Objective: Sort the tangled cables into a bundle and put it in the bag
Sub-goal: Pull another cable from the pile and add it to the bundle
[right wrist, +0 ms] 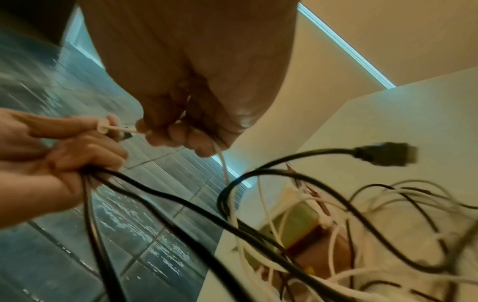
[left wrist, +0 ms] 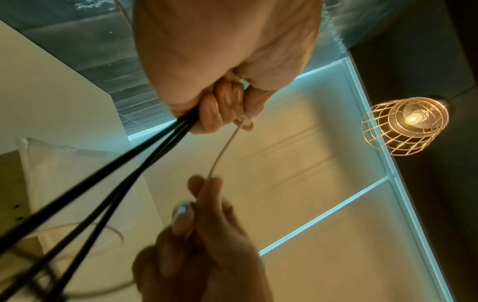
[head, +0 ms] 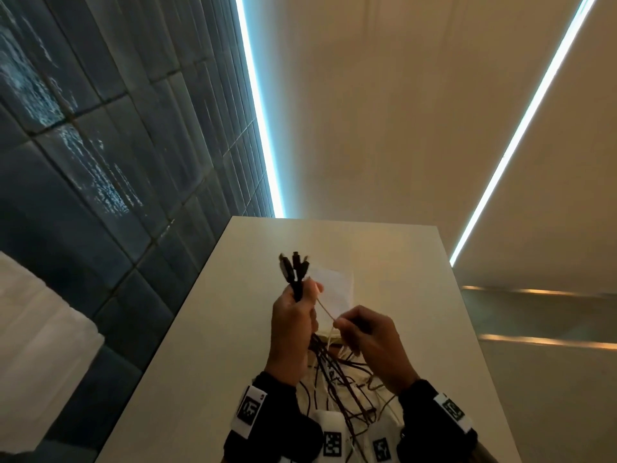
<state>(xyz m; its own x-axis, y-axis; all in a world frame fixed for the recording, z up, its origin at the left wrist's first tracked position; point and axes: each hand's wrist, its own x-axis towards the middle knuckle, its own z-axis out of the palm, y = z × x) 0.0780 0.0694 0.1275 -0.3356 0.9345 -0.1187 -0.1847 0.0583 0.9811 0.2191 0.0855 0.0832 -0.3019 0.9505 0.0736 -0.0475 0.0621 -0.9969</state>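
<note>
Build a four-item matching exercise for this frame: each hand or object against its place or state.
Column one:
1. left hand
2. right hand
3. bag
4. black plug

Column two:
A. lies on the white table behind the hands
B. pinches a thin white cable
C. hangs loose in the air, held by no fingers
D. grips a cluster of black cables, connector ends up

Pairs: 1-D, 2-B, 3-A, 4-C
</note>
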